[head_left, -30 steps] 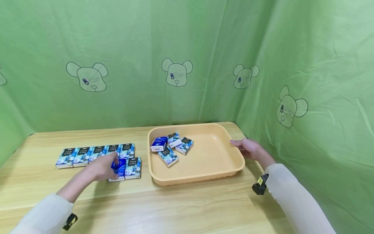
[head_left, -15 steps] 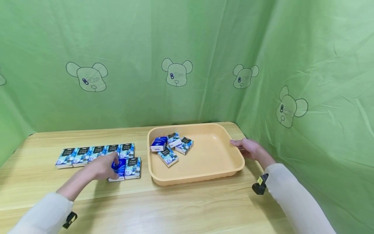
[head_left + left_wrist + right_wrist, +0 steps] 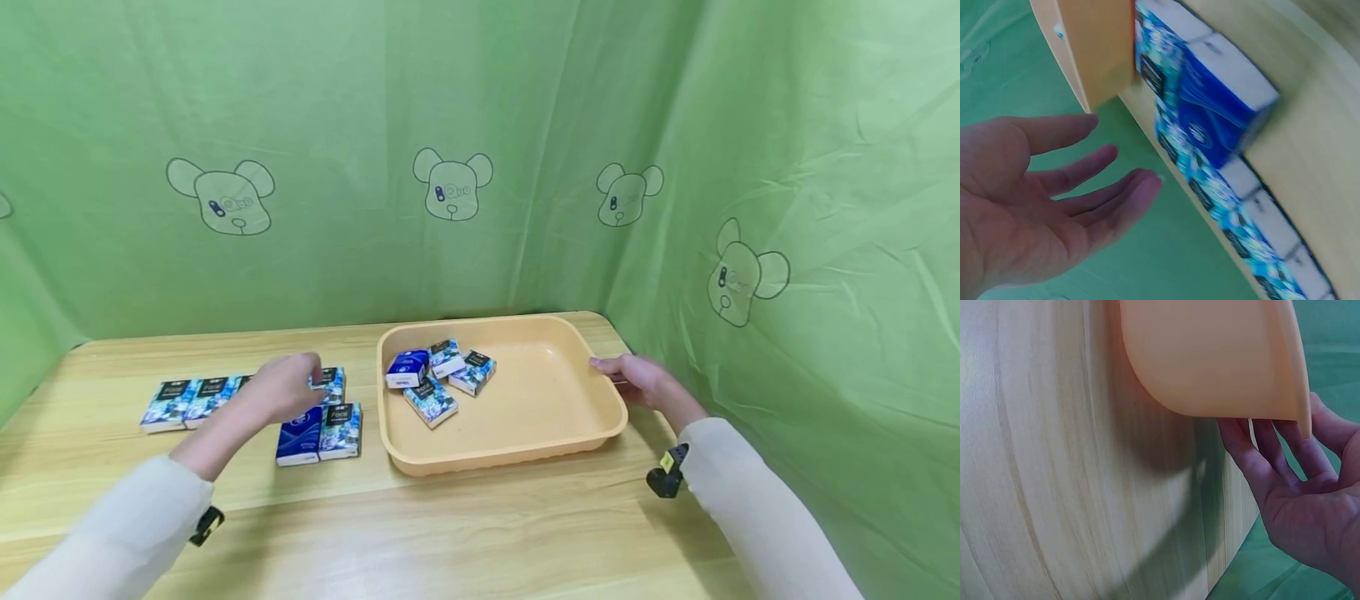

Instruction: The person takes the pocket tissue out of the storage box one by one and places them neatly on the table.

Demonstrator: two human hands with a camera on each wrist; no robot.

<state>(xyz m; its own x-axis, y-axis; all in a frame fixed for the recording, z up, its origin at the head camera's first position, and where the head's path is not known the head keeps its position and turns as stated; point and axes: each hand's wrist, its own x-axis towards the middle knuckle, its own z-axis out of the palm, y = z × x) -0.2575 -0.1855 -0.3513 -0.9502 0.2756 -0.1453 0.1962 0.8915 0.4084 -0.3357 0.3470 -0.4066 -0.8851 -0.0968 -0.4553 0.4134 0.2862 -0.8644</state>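
Observation:
My left hand (image 3: 283,390) is raised above the table with nothing in it; in the left wrist view its fingers (image 3: 1116,212) are spread and relaxed. Just below it lies a dark blue tissue pack (image 3: 298,439), side by side with a floral blue tissue pack (image 3: 341,433). Behind these two runs a row of floral tissue packs (image 3: 168,406), partly hidden by the hand. At the right, my right hand (image 3: 641,382) grips the end of a peach plastic tray (image 3: 540,454), thumb at the rim and fingers (image 3: 1244,450) underneath.
Inside the tray, towards its left end, lie a dark blue tissue pack (image 3: 408,367) and several floral packs (image 3: 432,402), some leaning on each other. The wooden table (image 3: 480,533) meets a green curtain (image 3: 337,267) at the back and right.
My left hand has let go of the dark blue tissue pack and moved up and slightly right. The right hand and the tray have stayed in place.

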